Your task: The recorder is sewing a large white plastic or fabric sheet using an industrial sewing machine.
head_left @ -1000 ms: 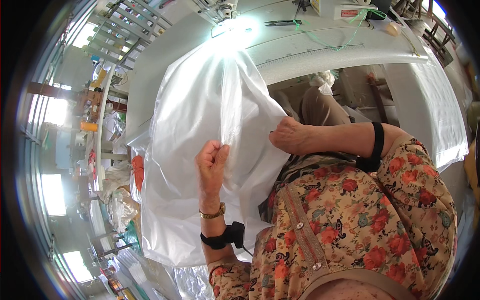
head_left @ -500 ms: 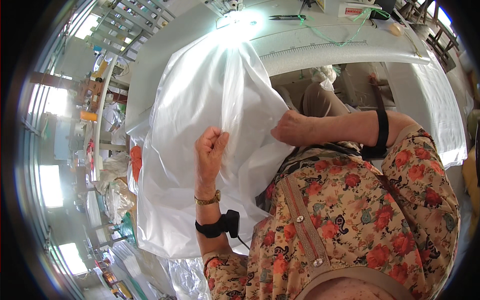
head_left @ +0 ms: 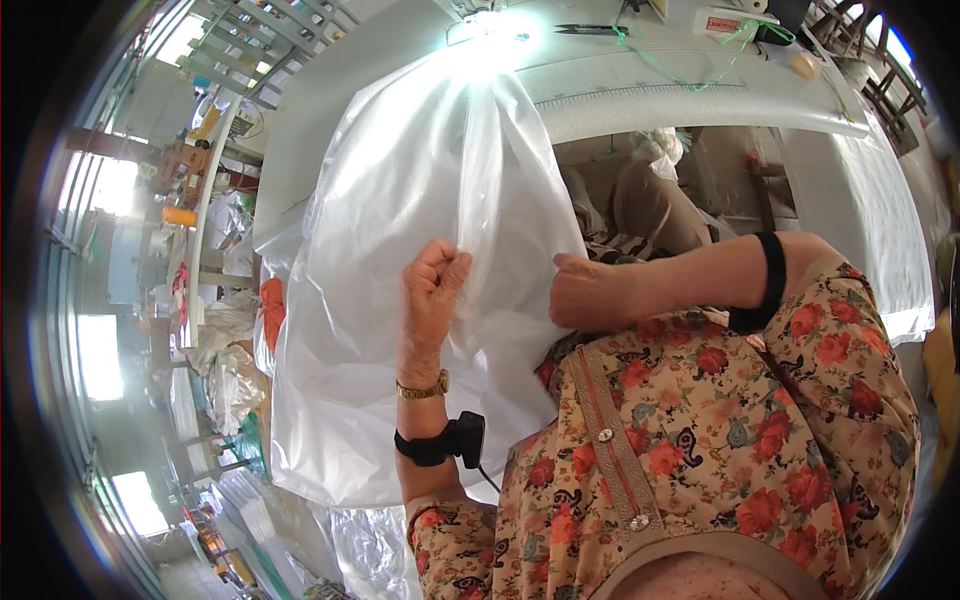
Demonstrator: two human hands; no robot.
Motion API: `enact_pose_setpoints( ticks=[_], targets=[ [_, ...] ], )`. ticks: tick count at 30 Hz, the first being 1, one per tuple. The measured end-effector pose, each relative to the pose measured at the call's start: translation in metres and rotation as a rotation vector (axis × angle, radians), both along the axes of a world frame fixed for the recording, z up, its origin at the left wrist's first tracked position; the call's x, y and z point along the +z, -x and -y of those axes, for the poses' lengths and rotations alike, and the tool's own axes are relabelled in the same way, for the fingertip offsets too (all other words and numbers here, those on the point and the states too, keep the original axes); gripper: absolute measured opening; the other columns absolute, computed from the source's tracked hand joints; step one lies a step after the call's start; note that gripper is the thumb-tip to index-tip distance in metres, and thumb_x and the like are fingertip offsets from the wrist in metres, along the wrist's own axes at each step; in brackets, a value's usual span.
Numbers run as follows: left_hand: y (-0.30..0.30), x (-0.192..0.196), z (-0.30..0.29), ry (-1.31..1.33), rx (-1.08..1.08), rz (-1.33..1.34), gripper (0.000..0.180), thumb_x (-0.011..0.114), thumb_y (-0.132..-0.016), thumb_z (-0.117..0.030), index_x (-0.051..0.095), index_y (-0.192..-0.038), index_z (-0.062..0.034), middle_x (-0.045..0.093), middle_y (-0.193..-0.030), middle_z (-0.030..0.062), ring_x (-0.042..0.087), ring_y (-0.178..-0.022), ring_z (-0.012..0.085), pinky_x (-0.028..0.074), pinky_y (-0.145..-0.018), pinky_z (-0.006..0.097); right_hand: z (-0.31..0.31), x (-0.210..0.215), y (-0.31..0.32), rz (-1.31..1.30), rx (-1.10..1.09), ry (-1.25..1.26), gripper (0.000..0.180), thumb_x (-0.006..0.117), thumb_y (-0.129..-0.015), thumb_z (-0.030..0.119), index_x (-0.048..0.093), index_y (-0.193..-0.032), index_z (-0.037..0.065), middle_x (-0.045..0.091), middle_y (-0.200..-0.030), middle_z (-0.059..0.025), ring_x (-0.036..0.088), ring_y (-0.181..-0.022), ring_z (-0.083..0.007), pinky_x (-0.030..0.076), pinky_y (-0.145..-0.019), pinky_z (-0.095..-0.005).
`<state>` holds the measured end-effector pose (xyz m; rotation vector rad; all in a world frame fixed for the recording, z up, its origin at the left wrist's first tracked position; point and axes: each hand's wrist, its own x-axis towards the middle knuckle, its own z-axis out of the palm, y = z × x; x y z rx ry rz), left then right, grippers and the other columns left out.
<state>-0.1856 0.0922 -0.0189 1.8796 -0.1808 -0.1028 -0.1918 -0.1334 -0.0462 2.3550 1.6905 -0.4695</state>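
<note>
Head view: one person at a table, both hands near the middle of the frame.
Left hand (head_left: 435,280): centre of the frame, fingers curled in and thumb closed against them, pinching the sheet at the left border of the fold.
Right hand (head_left: 592,292): right of centre, a closed fist at the sheet's right edge; it seems to grip that edge, but the fingertips are hidden.
Nearer hand: the left, touching the fold; the right is apart from it, with slack sheet between.
Fold (head_left: 480,180): a narrow gathered strip, its long axis nearly upright in the frame, leading up and slightly right from the left hand toward the glare.
Sheet (head_left: 370,240): white, glossy, thin; narrow at top centre, spreading wide down the left of centre, behind the left forearm.
Glare (head_left: 488,48): top centre, straight up the frame from the fold; whatever meets the sheet there is washed out.
Table (head_left: 590,75): across the top, with a scale (head_left: 640,95) right of the glare.
Dark tool (head_left: 590,28): upper right of the glare, lying on the table.
String (head_left: 690,82): green, loose, upper right.
</note>
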Motion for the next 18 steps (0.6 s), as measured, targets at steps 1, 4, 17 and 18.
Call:
enact_pose_setpoints(
  ticks=[1, 4, 17, 18],
  targets=[
    [0.000, -0.002, -0.002, -0.020, 0.006, 0.021, 0.023, 0.061, -0.094, -0.014, 0.051, -0.075, -0.0055, 0.038, -0.059, -0.0101, 0.026, -0.055, 0.0006, 0.021, -0.048, 0.020, 0.001, 0.006, 0.004, 0.016, 0.075, -0.242, 0.007, 0.061, -0.077, 0.019, 0.064, -0.076, 0.013, 0.059, -0.073, -0.0003, 0.060, -0.078, -0.0160, 0.041, -0.076, -0.0361],
    [0.003, 0.003, 0.002, 0.030, 0.019, 0.026, 0.018, 0.062, -0.093, -0.012, 0.055, -0.078, -0.0043, 0.043, -0.059, -0.0102, 0.030, -0.054, -0.0005, 0.023, -0.047, 0.019, -0.007, 0.038, 0.017, 0.025, 0.327, -0.945, 0.020, 0.060, -0.082, 0.022, 0.057, -0.064, 0.015, 0.056, -0.067, 0.0006, 0.058, -0.070, -0.0186, 0.045, -0.068, -0.0364],
    [0.014, 0.023, 0.040, 0.247, -0.085, -0.133, 0.013, 0.055, -0.093, -0.004, 0.065, -0.088, 0.0009, 0.061, -0.075, -0.0054, 0.049, -0.064, -0.0002, 0.042, -0.056, 0.017, -0.056, 0.038, 0.003, -0.100, 0.591, -1.375, 0.040, 0.066, -0.086, 0.035, 0.044, -0.062, 0.012, 0.044, -0.060, 0.0016, 0.053, -0.058, -0.0171, 0.040, -0.052, -0.0309],
    [0.014, 0.023, 0.041, 0.298, -0.099, -0.173, 0.014, 0.053, -0.094, -0.004, 0.065, -0.089, 0.0015, 0.062, -0.077, -0.0044, 0.051, -0.066, 0.0004, 0.043, -0.058, 0.018, -0.057, 0.035, 0.003, -0.103, 0.607, -1.377, 0.040, 0.066, -0.086, 0.035, 0.044, -0.062, 0.012, 0.045, -0.060, 0.0013, 0.053, -0.058, -0.0173, 0.041, -0.052, -0.0311]
  ],
)
